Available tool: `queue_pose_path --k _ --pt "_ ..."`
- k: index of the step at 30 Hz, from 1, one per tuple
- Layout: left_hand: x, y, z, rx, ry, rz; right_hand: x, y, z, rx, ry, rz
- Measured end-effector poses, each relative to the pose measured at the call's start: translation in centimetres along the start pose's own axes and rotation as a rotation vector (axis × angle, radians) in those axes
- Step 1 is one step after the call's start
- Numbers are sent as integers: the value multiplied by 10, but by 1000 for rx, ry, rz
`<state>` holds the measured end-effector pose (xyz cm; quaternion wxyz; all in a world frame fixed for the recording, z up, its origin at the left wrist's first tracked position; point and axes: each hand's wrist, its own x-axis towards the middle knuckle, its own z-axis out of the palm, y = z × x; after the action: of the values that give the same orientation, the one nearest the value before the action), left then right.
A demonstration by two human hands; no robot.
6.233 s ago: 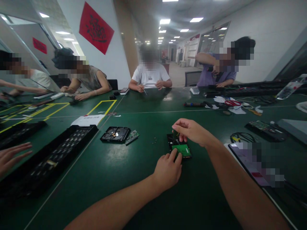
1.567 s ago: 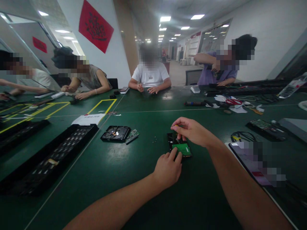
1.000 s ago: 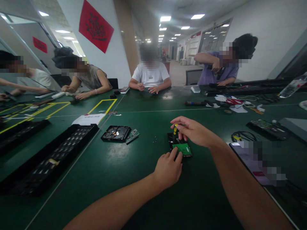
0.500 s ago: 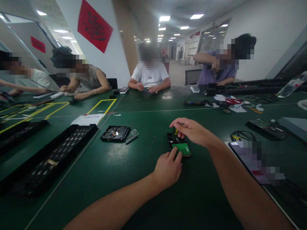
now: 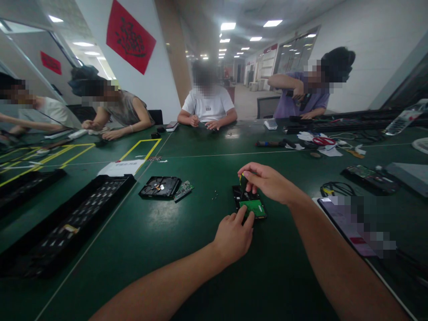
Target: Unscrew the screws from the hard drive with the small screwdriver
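Observation:
A hard drive [image 5: 236, 194] with a green circuit board [image 5: 256, 208] lies in front of me on the table. My left hand [image 5: 234, 234] holds the drive at its near end, with fingertips on the board. My right hand [image 5: 262, 180] is closed around a small screwdriver [image 5: 243, 180] with a yellow and dark green handle. It stands upright over the drive's far part; its tip is hard to make out. Several tiny screws [image 5: 215, 195] lie left of the drive. Farther left sit another black drive [image 5: 159, 187] and a loose circuit board [image 5: 184, 191].
A long black tray [image 5: 100, 200] lies at left, near a paper sheet [image 5: 121, 167]. On the right are a phone [image 5: 344, 227], a cable coil [image 5: 337, 189], another drive [image 5: 369, 178] and a plastic bottle [image 5: 404, 118]. Several people [image 5: 207, 104] sit across the green table.
The right fingers have shifted slightly on the screwdriver, and more of its handle shows now. My left hand stays on the drive. The view has moved a little.

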<state>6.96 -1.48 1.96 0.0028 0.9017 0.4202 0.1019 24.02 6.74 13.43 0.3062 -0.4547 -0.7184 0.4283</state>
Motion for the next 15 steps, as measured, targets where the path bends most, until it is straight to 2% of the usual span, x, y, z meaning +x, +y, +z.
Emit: queue_pose_path --k 6,15 --pt "0 -1 5 13 7 32 -3 -7 -1 -41 -11 -46" --pt "0 -1 8 31 23 37 -5 -8 1 -17 2 19"
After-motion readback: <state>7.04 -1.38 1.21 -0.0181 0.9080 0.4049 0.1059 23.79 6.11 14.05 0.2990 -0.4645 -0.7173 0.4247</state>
